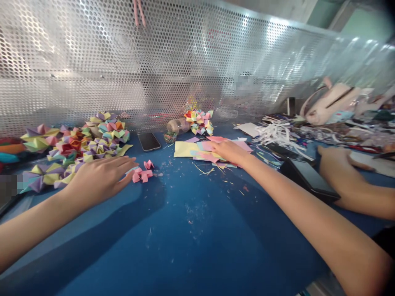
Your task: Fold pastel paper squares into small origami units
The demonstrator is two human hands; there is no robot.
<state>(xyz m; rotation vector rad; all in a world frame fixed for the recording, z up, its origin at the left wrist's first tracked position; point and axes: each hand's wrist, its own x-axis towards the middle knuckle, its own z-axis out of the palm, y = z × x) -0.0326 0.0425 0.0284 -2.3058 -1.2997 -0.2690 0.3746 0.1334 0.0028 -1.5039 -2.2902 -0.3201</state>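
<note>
My left hand (100,176) is open, its fingers stretched out together and pointing right. It hovers or rests beside folded paper clusters in yellow, purple and green (103,148), and its fingertips are close to small pink folded paper pieces (143,172). My right hand (230,151) reaches across to a loose pile of coloured paper sheets (186,149), in yellow, pink and blue. Its fingers bend down onto the sheets and appear closed on them; the fingertips are partly hidden.
A phone (149,141) lies near the perforated metal screen (173,53). Beside a beige roll (179,126) stands a multicoloured paper ball (200,122). White paper strips (274,135) and a black box-like device (308,179) lie right. Another person's hand (338,168) is at far right.
</note>
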